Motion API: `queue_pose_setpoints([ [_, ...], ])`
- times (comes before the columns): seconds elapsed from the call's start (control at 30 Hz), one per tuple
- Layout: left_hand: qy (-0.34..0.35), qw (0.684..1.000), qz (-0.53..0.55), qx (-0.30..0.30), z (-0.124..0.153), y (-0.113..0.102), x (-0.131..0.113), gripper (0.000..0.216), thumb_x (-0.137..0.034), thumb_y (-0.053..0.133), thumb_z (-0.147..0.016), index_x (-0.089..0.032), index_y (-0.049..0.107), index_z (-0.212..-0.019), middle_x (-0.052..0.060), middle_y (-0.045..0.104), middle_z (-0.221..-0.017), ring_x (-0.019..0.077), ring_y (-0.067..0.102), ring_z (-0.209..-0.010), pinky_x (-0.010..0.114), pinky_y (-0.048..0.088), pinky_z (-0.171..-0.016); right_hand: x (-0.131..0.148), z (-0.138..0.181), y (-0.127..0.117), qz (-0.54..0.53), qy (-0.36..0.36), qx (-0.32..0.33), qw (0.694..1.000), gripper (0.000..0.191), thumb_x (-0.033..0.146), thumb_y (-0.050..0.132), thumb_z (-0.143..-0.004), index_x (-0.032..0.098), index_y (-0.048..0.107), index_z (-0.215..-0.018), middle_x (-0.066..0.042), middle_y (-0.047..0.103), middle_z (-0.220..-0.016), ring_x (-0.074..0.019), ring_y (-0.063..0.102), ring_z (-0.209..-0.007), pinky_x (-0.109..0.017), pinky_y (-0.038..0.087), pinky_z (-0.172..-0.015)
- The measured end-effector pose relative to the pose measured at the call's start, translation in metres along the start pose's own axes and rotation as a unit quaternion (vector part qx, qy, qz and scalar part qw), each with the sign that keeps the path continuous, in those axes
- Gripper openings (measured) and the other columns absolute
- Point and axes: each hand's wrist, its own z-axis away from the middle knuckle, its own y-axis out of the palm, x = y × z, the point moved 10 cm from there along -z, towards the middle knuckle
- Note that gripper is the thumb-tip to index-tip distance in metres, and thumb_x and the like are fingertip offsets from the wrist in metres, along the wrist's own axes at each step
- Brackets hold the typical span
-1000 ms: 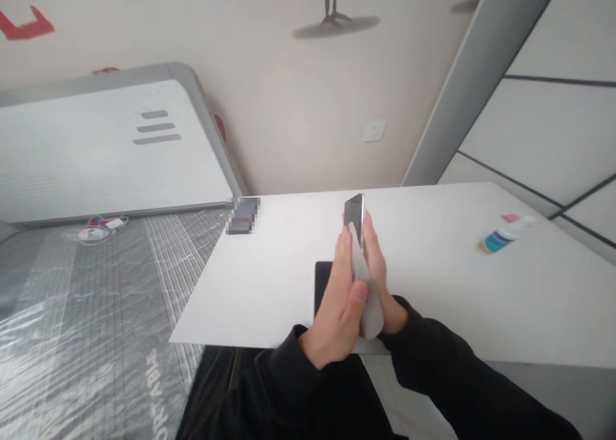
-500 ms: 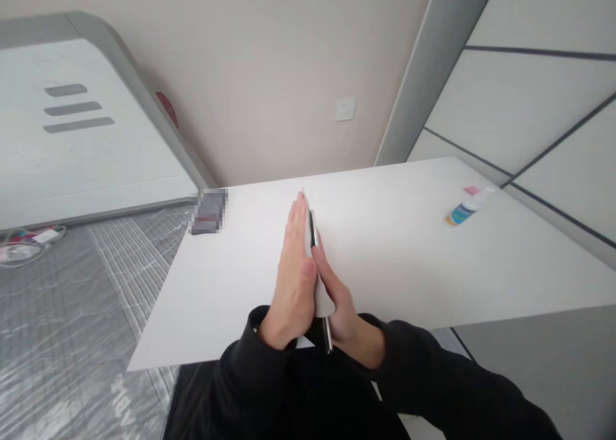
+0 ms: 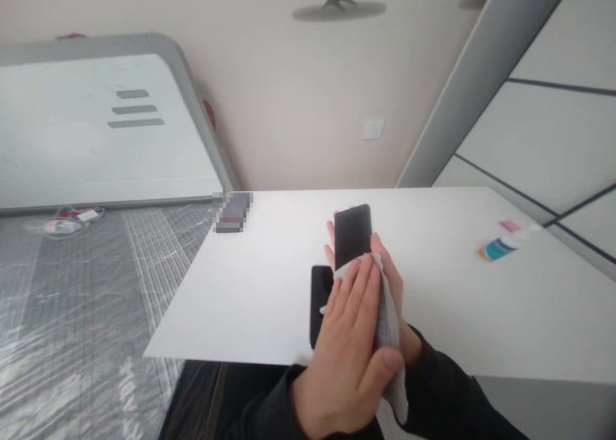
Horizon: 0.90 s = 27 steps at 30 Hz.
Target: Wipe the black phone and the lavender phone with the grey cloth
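My right hand (image 3: pixel 392 279) lies underneath and grips a black phone (image 3: pixel 353 235), screen facing me, above the white table (image 3: pixel 260 286). Over the phone's lower part my left hand (image 3: pixel 349 344) lies flat and presses a white cloth (image 3: pixel 387 324) against it, thumb hooked round the cloth's edge. The cloth hangs down past my wrist. A second black phone (image 3: pixel 319 299) lies flat on the table just left of my hands, partly hidden by them.
A small bottle with a blue label (image 3: pixel 500 244) lies on the table's right side. A blurred dark object (image 3: pixel 232 212) sits at the far left corner. A plastic-wrapped grey surface (image 3: pixel 86 312) with cables (image 3: pixel 72 217) lies left of the table.
The phone has turned from edge-on between my palms to screen up. My left hand now lies on top with the cloth. The view has tilted back up.
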Motion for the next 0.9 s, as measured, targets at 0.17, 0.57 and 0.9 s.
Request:
queue_pose_setpoints([
  [0.17, -0.068, 0.994, 0.044, -0.070, -0.009, -0.030, 0.032, 0.063, -0.045, 0.030, -0.109, -0.027, 0.012, -0.166, -0.001, 0.004, -0.175, 0.0224, 0.002, -0.162, 0.042, 0.003, -0.133, -0.015, 0.022, -0.001, 0.051, 0.002, 0.028, 0.998, 0.043, 0.059, 0.080, -0.074, 0.030, 0.078, -0.107, -0.002, 0.074, -0.128, -0.0303, 0.050, -0.144, -0.048, 0.039, -0.123],
  [0.57, -0.203, 0.828, 0.413, -0.321, 0.034, -0.046, 0.083, 0.074, -0.041, 0.075, -0.088, -0.025, 0.046, -0.154, 0.009, 0.056, -0.154, 0.0304, 0.049, -0.145, 0.043, 0.036, -0.123, 0.001, 0.014, 0.009, 0.238, -0.108, 0.079, 0.962, 0.035, 0.040, 0.075, -0.089, 0.029, 0.071, -0.122, -0.002, 0.076, -0.118, -0.0264, 0.070, -0.110, -0.040, 0.055, -0.099],
  [0.9, -0.301, 0.780, 0.503, -0.218, 0.087, -0.004, 0.079, 0.037, -0.041, 0.077, -0.088, -0.017, 0.073, -0.116, 0.010, 0.076, -0.115, 0.0243, 0.070, -0.111, 0.033, 0.052, -0.100, 0.011, -0.015, 0.013, 0.287, -0.104, 0.015, 0.952, 0.038, 0.046, 0.076, -0.082, 0.023, 0.070, -0.112, -0.005, 0.076, -0.110, -0.0272, 0.070, -0.101, -0.042, 0.055, -0.093],
])
